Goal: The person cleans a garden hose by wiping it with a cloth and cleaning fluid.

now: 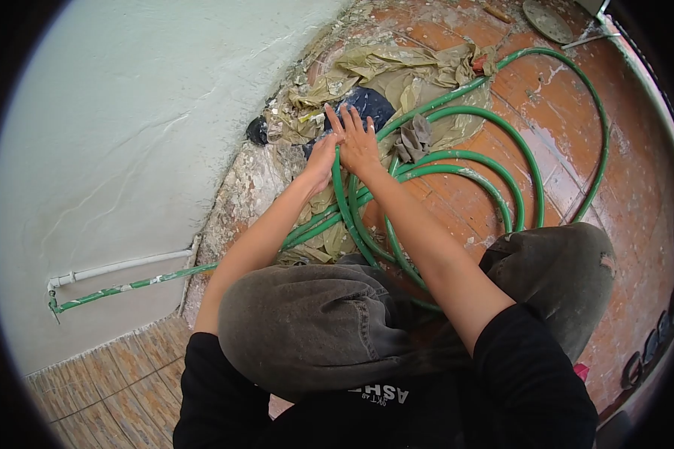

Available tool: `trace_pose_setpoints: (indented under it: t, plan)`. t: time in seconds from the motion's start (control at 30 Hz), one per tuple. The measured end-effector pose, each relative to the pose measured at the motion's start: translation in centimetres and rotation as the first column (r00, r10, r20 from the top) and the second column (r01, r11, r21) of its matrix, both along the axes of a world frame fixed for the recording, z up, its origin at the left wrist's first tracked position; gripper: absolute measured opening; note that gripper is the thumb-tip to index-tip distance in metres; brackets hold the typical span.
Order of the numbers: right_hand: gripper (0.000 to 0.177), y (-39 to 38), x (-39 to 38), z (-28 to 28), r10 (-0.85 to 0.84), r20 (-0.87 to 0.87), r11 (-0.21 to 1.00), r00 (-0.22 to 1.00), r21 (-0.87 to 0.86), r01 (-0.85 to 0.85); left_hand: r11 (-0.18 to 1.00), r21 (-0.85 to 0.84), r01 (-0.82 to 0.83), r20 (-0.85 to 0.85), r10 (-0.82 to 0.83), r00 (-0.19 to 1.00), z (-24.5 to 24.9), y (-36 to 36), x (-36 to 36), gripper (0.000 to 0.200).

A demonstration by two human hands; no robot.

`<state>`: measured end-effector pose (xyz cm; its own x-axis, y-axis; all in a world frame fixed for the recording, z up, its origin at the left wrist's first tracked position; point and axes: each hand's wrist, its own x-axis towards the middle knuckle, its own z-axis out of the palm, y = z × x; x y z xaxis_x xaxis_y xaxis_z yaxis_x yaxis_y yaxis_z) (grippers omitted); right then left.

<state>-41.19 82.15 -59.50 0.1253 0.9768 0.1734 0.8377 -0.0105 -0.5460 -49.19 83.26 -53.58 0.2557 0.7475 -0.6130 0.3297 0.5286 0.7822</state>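
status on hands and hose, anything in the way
Left hand closed on green hose. Right hand open, fingers spread. Grey rag, crumpled sheeting nearby, possibly in the way.

Two bare hands — one left hand [322, 162], one right hand [359, 148]. Two knees [307, 307] in faded dark-grey trousers. Green flexible hose [538, 196] bends in four arcs at the right; whether it is all one length cannot be told. One straight white wall pipe [135, 268], one crumpled grey cloth [414, 139], one flat round greyish disc [548, 21] — and one short brown stick [496, 13].
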Motion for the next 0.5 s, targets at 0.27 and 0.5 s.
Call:
trace_pose_setpoints:
  t: [0.27,0.5]
  plan:
    - [0.06,-0.4,0.2,0.3,-0.012,-0.041,1.0,0.999,-0.027,0.01,0.998,-0.053,-0.015,0.063,0.019,0.998,-1.1,0.7,-1.0,0.034]
    - [0.059,-0.3,-0.1,0.1,-0.035,-0.049,0.999,0.998,0.022,0.036,0.991,-0.046,-0.128,0.05,0.13,0.99,0.0,0.0,0.2,0.018]
